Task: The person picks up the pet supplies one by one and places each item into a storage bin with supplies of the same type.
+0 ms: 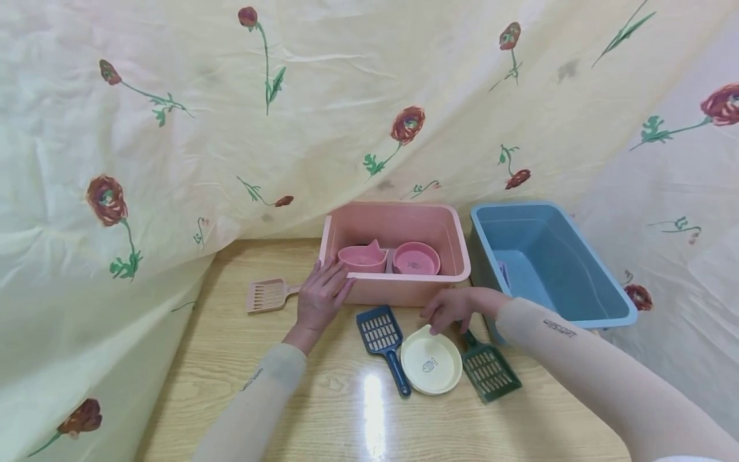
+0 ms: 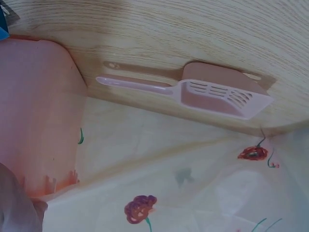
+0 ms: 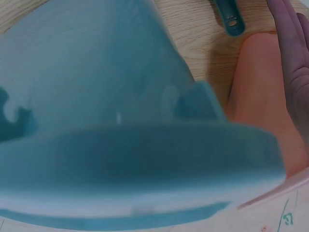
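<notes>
Backdrop: cream cloth with painted red flowers (image 1: 323, 160) is hanging behind a pale wood-grain table (image 1: 213, 359).
Pink bin: a rectangular pink plastic bin (image 1: 398, 292) is standing at far centre, holding a pink cat-eared dish (image 1: 362, 258) at left and a round pink dish (image 1: 417, 260) at right.
Blue bin: a deep rectangular blue plastic bin (image 1: 531, 228) is standing to its right; a small purple object (image 1: 504, 273), not identifiable, is showing inside.
Cream dish: a round cream dish with a fish print (image 1: 430, 366) is lying on the table, between a navy slotted scoop (image 1: 390, 353) at left and a dark green slotted scoop (image 1: 491, 372) at right.
Pale scoop: a pale pink slotted scoop (image 1: 268, 296) is lying left of the pink bin.
Left hand: the left hand (image 1: 320, 295) is gripping the pink bin's rim at its near left corner.
Right hand: the right hand (image 1: 453, 305) is reaching over the cream dish's far edge, fingers loose, grasping nothing; contact cannot be confirmed.
Inside already: both pink dishes are sitting in the pink bin.
Outstanding: the cream dish and three scoops are lying outside both bins; the work is apparently standing partway.
</notes>
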A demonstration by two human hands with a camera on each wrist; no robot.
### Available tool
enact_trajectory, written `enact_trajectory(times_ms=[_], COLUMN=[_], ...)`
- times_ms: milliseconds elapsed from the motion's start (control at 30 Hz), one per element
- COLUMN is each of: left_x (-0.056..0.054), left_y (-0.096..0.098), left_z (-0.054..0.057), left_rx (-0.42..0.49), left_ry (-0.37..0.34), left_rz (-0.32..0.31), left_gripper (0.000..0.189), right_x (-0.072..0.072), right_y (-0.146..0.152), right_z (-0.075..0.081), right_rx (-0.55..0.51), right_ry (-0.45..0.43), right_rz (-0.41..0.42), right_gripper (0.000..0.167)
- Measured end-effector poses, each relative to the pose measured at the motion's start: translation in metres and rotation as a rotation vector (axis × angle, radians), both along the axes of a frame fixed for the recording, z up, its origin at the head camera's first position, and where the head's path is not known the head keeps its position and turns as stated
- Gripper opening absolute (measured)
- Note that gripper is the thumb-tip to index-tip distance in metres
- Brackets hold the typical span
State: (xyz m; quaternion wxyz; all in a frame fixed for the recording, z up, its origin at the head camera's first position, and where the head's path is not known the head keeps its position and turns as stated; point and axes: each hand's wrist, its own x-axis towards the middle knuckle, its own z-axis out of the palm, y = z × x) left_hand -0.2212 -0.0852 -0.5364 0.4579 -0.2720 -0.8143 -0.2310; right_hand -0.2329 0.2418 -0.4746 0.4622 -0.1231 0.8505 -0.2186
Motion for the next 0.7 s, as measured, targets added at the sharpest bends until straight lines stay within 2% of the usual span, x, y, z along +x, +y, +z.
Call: enact_trajectory(times_ms=[167,300,533,700], left_x=[-0.001,0.000,0.000,-0.001], left_y=[0.000,0.001,0.001,0.001], left_z=[0.000,0.000,0.000,0.000], left_rx=[-0.007,-0.012,-0.011,-0.009], left_ry=[0.009,0.004,-0.019,-0.033], left_rz=[0.017,0.000,-0.007,0.000], left_gripper=[0.039,0.038,0.036,0.037], right_x=[-0.007,-0.006,-0.003,-0.005], right_y=[-0.003,-0.006,-0.016,-0.023], right_z=[-0.005,-0.009,-0.013,-0.017], right_rx=[0.023,0.036,0.060,0.072], right_ry=[-0.002,-0.003,0.032,0.039], right_rz=[0.005,0.008,0.100,0.135], right_gripper=[0.054,0.051,0.048,0.045])
